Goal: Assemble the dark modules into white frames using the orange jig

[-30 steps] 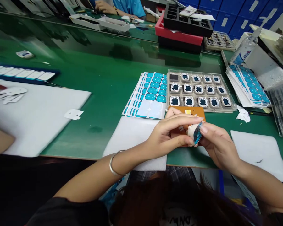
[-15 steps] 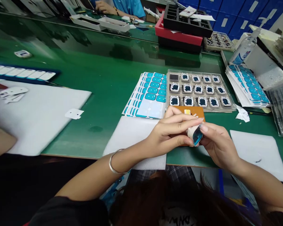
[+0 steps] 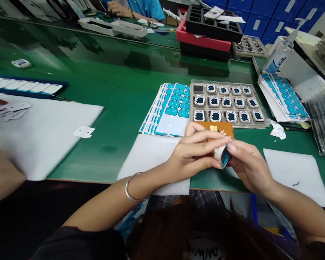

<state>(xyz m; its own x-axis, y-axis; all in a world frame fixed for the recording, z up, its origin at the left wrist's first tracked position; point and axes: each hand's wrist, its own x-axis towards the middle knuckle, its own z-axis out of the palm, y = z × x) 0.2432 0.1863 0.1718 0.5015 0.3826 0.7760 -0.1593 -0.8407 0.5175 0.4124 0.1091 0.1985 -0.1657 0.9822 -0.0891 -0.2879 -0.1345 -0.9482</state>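
Note:
Between my two hands is a small white watch-like case [image 3: 219, 154] with a dark, blue-edged face, held tilted above the bench. My left hand [image 3: 191, 150] is closed round its left side, fingers along the top and thumb below. My right hand [image 3: 246, 160] pinches the right edge, its thumb by the face. Under the hands lies an orange-brown block [image 3: 226, 127] with a small yellow piece on top, partly covered by my fingers. Just behind stands a clear tray [image 3: 262, 124] of similar white-rimmed parts, one pocket holding none. Sheets of blue stickers [image 3: 173, 103] lie left of it.
White foam sheets [image 3: 151, 155] lie at the bench's front edge. Another sticker stack [image 3: 287, 97], a pump bottle [image 3: 280, 54] and stacked clear trays [image 3: 323, 122] stand right. Red and black boxes [image 3: 206, 39] are at the back. Another person's arm [image 3: 2, 173] reaches in at left.
My hands keep their grip on the case, with hardly any movement. The other person's arm at left reaches slightly further into view. The whole view has shifted a little.

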